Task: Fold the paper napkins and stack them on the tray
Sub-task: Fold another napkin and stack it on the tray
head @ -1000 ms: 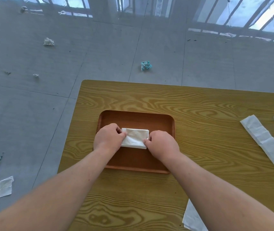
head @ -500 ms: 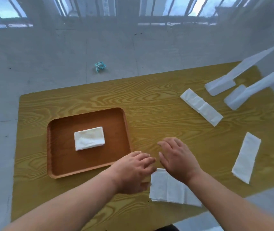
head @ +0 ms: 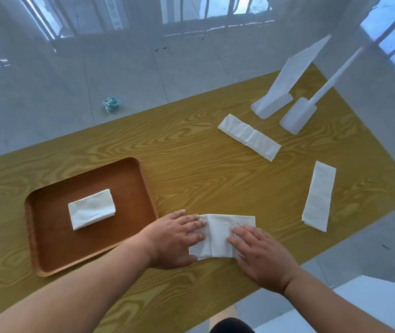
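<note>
Left hand (head: 174, 239) flat, fingers spread; right hand (head: 261, 255) flat, palm down.

Table (head: 191, 152) — tray (head: 47, 265), napkins (head: 249, 137)

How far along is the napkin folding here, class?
Done: one folded napkin lies on the tray. In hand: both hands, left and right, press a third napkin flat on the table. Left: two long napkins, one far, one right.

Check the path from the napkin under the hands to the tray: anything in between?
Nothing visible. The napkin lies flat under the left hand and right hand, right beside the tray. Only bare table separates them; one folded napkin already sits inside.
</note>
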A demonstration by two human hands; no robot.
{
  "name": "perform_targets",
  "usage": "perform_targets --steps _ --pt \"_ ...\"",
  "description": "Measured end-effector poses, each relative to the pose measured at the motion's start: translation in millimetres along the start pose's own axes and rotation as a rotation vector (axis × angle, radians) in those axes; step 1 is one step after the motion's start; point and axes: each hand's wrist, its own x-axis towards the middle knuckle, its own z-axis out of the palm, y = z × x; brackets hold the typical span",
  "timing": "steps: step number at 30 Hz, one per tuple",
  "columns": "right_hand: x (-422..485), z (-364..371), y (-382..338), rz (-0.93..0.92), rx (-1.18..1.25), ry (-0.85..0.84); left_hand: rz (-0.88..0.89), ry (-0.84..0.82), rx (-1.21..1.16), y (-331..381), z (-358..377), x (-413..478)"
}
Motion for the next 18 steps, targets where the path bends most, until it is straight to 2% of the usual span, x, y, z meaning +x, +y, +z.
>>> perform_targets --steps 10,13,18 --pt "123 -24 19 0.093 0.025 -0.096 -0.570 0.065 0.010 -67 -29 9" --pt "139 -28 19 0.087 0.017 -0.124 -0.660 0.085 -0.011 -76 -35 12" --pt "139 -27 23 0.065 0.003 -0.149 -0.884 0.217 -0.167 -80 -46 32"
